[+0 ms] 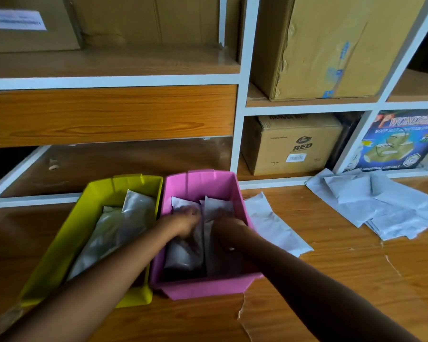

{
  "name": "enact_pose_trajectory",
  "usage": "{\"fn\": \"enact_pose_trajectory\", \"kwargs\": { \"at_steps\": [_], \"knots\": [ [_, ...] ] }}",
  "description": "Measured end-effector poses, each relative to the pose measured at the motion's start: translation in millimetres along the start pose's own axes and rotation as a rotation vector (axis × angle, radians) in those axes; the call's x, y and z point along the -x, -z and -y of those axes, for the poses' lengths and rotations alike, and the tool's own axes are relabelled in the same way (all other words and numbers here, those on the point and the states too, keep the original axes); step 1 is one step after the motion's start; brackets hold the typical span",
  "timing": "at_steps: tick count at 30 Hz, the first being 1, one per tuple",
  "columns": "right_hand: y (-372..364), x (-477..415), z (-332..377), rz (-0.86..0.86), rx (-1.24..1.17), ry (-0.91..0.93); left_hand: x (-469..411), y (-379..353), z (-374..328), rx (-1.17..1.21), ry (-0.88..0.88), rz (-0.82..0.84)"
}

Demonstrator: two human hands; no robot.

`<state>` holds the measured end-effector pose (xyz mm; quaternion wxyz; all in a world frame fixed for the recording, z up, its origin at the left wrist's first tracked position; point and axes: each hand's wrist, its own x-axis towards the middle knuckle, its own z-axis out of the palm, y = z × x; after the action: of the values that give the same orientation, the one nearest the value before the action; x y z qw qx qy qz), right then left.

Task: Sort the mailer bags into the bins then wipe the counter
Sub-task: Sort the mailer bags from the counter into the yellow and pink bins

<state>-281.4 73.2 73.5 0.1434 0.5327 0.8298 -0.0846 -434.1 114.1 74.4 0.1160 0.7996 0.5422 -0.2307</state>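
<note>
While both of my arms reach into the pink plastic bin (200,287), I read the left grip (185,224) as curled over the top of a white plastic mailer bag (183,253) standing inside that bin. The right grip (229,225) is pushed down beside a second white mailer bag (218,208) in the same bin. Its fingers are hidden, so I cannot tell whether it holds anything.

Touching the pink bin on its left, the yellow-green plastic bin (59,255) carries several silvery-white mailers (124,225). Just right of the pink bin one loose white mailer (274,225) lies flat on the wooden counter (356,262). Farther right of it a heap of pale grey mailers (381,206) is unsorted.

These bags look light, limp and slick to me, so a flat one should flop and slide rather than lift cleanly. I would pinch each at a corner or short edge and peel only the top one off the heap. One grip should steady the slumping bags in the pink bin as the next goes in.
</note>
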Motion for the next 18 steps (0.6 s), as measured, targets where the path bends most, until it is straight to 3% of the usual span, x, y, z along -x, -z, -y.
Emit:
{"fn": "enact_pose_trajectory", "kwargs": {
  "at_steps": [2,5,7,10,14,18],
  "knots": [
    [14,12,-18,-0.138,-0.146,0.001,11,19,-3,0.247,-0.024,-0.118],
    [35,54,-51,-0.473,-0.344,0.067,27,44,-25,0.724,0.039,-0.53],
    [37,85,-81,-0.657,-0.458,-0.018,38,52,-63,1.01,0.046,-0.83],
    [22,118,-135,-0.815,-0.615,-0.207,50,60,-140,1.174,-0.131,-1.129],
    [-17,129,-217,-0.75,-0.681,-0.467,13,56,-238,1.101,-0.253,-1.141],
    [-51,126,-293,-0.64,-0.697,-0.663,-76,25,-286,0.799,0.046,-1.041]
  ]
}}
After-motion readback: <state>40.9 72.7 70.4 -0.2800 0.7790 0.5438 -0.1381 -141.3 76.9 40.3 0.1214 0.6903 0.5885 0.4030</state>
